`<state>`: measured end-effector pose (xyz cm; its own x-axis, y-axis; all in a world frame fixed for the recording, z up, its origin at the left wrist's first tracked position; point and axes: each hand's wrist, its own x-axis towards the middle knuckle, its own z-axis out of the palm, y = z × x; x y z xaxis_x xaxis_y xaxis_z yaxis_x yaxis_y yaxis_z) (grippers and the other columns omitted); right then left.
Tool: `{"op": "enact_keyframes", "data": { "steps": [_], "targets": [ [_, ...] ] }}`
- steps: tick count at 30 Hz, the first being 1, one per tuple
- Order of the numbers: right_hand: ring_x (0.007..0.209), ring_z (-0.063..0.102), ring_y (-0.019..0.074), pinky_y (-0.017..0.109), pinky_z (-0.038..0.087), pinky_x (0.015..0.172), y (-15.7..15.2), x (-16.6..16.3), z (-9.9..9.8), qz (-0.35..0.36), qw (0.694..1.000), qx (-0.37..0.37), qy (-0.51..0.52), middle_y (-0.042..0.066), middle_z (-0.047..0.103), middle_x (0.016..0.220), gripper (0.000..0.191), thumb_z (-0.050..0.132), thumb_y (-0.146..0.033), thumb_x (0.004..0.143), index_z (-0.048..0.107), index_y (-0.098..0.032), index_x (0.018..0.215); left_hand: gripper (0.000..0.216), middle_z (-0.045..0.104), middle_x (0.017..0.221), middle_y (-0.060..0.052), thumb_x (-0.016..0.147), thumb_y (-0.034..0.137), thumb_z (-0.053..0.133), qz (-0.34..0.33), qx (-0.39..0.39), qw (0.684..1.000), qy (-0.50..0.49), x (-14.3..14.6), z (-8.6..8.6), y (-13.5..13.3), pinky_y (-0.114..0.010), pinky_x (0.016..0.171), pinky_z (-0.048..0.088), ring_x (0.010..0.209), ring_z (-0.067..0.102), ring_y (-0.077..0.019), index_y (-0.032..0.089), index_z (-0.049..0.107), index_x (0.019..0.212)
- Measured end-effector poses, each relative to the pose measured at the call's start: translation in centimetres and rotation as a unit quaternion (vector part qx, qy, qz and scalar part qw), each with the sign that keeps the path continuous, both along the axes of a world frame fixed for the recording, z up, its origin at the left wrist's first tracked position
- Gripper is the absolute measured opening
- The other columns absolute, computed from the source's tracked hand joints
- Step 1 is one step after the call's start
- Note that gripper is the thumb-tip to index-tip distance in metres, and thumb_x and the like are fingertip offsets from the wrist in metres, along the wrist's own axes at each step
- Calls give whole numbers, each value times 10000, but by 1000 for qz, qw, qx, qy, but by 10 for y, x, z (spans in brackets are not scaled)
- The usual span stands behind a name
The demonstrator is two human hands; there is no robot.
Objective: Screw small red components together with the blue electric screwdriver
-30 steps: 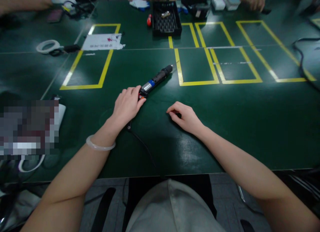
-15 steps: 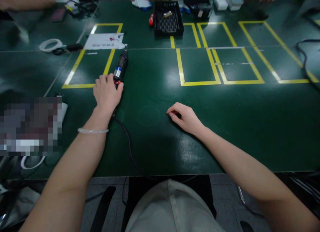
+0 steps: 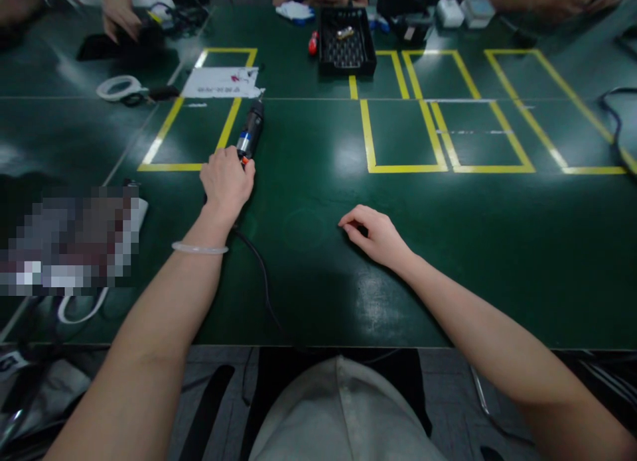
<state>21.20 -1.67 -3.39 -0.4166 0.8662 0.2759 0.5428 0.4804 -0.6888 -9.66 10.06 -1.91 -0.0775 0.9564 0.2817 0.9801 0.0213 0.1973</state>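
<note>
My left hand (image 3: 227,180) is wrapped over the rear of a black and silver electric screwdriver (image 3: 250,128), which lies on the green table with its tip pointing away from me. A thin dark cable (image 3: 266,282) runs from beneath that wrist toward the table's near edge. Part of the screwdriver's grip is hidden under my fingers. My right hand (image 3: 374,232) rests on the table to the right, thumb and fingertips curled together, with nothing visible in them.
Yellow tape rectangles (image 3: 408,169) mark the table (image 3: 308,302). Ahead stands a black tray (image 3: 347,66) with a small metallic part, beside a red object (image 3: 313,43). A torn white sheet (image 3: 219,83) and white tape roll (image 3: 118,88) lie left. Co-workers sit opposite; one person's hand (image 3: 122,23) is upper left.
The whole view has shifted slightly, so things appear farther right. At upper left, a co-worker's hand has come over a dark object. My hands keep their poses.
</note>
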Motion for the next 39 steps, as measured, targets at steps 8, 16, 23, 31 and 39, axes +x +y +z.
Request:
{"op": "enact_keyframes", "data": {
  "steps": [8,16,23,31,39],
  "targets": [
    [818,617,193,342,473,789,-1,0,-1,-3,1000,5,5,49,662,863,123,539,-155,926,653,-200,922,579,574,1341,-220,981,579,338,16,-16,1000,-16,4,0,-1,-596,1003,394,1298,507,-421,175,557,1334],
    [822,618,191,335,474,787,-3,-1,0,2,1000,-2,5,53,664,875,124,540,-151,931,656,-194,924,564,591,1344,-216,1008,525,312,16,-13,999,-35,3,-1,1,-613,974,413,1270,536,-430,159,550,1364],
    [836,622,198,334,474,792,-1,-1,-1,11,1000,-4,5,67,669,888,136,532,-151,940,665,-180,934,510,646,1235,-208,1028,450,294,24,9,999,-47,-2,-6,5,-585,1006,417,1192,591,-415,160,599,1317],
    [848,625,201,337,474,797,-1,0,1,16,1000,-9,6,65,668,894,132,535,-151,939,662,-188,933,433,695,1186,-117,1046,370,296,-5,14,993,-117,-3,-7,3,-455,1017,440,1145,633,-304,220,594,1321],
    [818,612,196,333,472,769,-1,1,0,21,1000,2,10,64,659,879,135,530,-153,935,661,-182,933,231,633,1127,-131,913,441,595,-5,64,992,-108,-8,-10,-1,-460,909,489,1032,621,-314,219,580,974]
  ]
}}
